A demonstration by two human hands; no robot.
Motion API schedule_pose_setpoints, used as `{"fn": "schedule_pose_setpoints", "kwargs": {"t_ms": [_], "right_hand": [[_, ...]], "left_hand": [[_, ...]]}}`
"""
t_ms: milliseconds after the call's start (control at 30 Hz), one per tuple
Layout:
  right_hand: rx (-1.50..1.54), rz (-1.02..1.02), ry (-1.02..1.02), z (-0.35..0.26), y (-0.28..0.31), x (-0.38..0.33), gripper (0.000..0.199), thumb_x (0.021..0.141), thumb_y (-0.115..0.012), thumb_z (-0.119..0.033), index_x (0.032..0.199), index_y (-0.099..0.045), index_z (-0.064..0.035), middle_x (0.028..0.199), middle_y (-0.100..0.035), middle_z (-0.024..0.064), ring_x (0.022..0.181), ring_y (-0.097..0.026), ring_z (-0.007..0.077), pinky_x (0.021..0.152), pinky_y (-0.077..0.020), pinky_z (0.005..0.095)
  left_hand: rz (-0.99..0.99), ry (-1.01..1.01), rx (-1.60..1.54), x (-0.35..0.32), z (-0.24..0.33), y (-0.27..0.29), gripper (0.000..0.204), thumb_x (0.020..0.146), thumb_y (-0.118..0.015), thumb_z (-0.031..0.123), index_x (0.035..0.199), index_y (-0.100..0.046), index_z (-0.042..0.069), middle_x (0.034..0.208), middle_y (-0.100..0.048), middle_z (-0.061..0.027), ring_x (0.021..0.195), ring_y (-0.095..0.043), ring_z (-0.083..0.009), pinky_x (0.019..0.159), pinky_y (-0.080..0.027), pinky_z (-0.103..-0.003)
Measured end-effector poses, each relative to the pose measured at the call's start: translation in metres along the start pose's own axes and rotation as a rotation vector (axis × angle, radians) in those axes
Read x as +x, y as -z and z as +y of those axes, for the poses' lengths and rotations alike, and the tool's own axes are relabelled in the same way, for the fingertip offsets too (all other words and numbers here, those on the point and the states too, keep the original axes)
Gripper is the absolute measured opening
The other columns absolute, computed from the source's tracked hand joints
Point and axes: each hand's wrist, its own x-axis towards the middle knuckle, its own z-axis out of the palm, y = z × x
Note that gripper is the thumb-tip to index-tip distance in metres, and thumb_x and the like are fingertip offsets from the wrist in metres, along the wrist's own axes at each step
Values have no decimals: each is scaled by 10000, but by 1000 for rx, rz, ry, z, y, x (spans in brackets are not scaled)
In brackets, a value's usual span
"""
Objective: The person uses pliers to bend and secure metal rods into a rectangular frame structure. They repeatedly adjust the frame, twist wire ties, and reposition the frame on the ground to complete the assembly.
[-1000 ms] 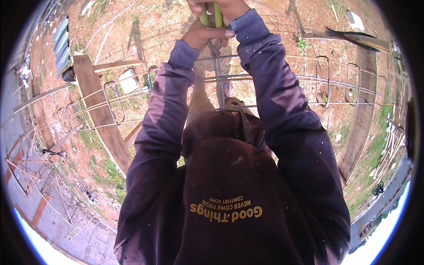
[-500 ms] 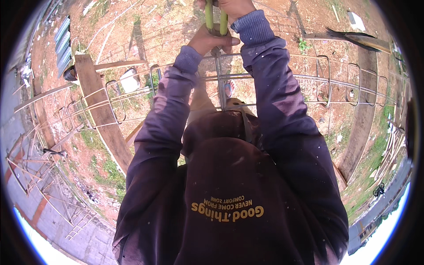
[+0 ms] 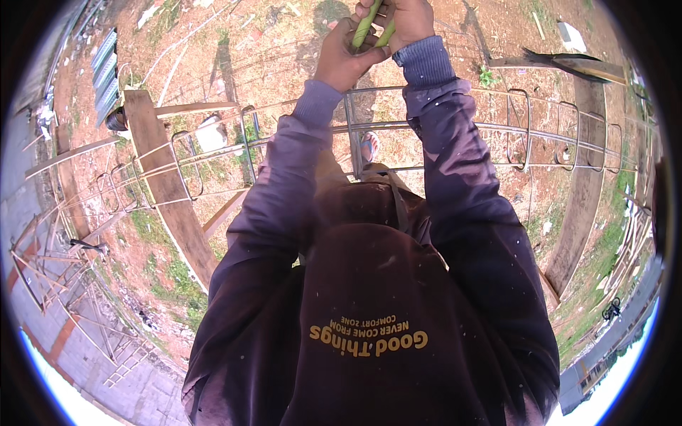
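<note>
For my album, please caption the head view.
Left hand and right hand hold green handles near a steel cage.

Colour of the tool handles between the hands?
Yellow-green tool handles; best seen in the head view, near the top edge.

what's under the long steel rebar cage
A brown wooden left plank, a similar right plank and reddish dirt show below. Purple fabric sleeves cover what lies behind them; whether the cage touches either plank is unclear.

Our left hand (image 3: 344, 60) and right hand (image 3: 412, 21) grip green handles (image 3: 365, 27). Beneath our sleeves (image 3: 455, 142), a metal-bar cage (image 3: 497, 127) crosses two wooden planks (image 3: 169, 174).
</note>
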Motion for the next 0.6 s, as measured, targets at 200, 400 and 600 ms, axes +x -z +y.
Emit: {"fn": "schedule_pose_setpoints", "kwargs": {"t_ms": [200,400,600], "right_hand": [[48,289,213,20,-1,-41,151,903,-675,-120,813,-556,-97,665,-518,-9,572,-484,110,556,-433,263],[-257,-22,327,17,-22,-43,171,889,-553,26,1044,-601,-29,788,-597,31,704,-569,109,616,-459,241],[258,-216,160,-4,70,-55,522,875,-535,-16,1386,-455,-91,1329,-559,225,1267,-536,367,999,-482,554]], "left_hand": [[157,-29,-43,-23,-14,-16,338,1028,-522,302,1161,-584,-3,941,-645,-48,838,-606,-124,774,-513,-264],[349,-124,42,-14,-29,-2,382,1056,-450,394,990,-558,34,869,-644,-70,728,-621,-128,626,-547,-300],[795,109,-338,-2,-39,53,308,1059,-426,279,903,-504,24,751,-594,-122,677,-666,-265,666,-615,-470]]}}
